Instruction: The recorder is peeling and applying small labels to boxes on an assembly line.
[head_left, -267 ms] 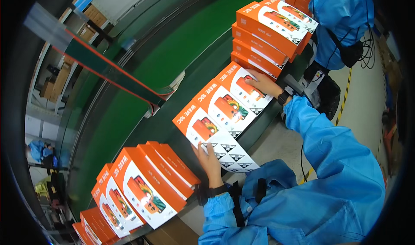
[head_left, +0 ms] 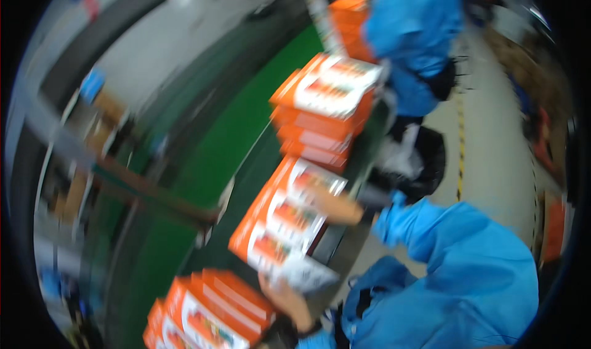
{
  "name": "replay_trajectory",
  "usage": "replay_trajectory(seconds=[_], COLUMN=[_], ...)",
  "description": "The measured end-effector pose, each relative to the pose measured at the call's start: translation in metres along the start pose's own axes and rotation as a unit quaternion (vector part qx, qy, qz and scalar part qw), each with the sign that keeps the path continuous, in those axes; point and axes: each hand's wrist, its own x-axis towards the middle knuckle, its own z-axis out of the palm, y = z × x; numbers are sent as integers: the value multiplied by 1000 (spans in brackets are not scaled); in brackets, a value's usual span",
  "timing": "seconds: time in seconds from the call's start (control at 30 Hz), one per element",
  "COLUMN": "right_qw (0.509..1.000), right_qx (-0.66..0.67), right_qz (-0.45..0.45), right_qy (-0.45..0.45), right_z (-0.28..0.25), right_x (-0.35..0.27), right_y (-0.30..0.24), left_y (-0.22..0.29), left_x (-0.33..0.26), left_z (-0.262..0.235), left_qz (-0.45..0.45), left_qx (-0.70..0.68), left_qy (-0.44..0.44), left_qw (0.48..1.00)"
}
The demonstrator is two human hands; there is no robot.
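green belt | both hands, left and right, gripping orange boxes

Green conveyor belt, grey floor w/ yellow line, blurred.

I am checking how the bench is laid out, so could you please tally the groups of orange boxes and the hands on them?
Motion blur makes single boxes uncountable, so groups are tallied.
Held bundle of orange boxes: 1
Stack of orange boxes beyond it: 1
Row of orange boxes nearer the camera: 1
Hands on the bundle, left hand and right hand: 2
Total: 5
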Motion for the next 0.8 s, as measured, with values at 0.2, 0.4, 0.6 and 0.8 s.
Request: replay_trajectory(seconds=[0.2,0.4,0.6,0.8], right_qw=[843,837,848,883], right_qx=[531,525,513,438], right_qz=[-8,-25,16,-4], right_qy=[-78,-154,-130,-167], right_z=[-96,-143,-176,-168], right_x=[-18,-41,-46,-38], right_y=[-112,-128,-155,-193], left_y=[17,70,94,108], left_x=[-54,-73,-87,-102], left_z=[-42,-54,-66,-88], left_qz=[-20,53,130,165], left_qx=[93,229,210,186], left_qy=[-55,-113,-113,-102], left_qw=[994,965,962,963])
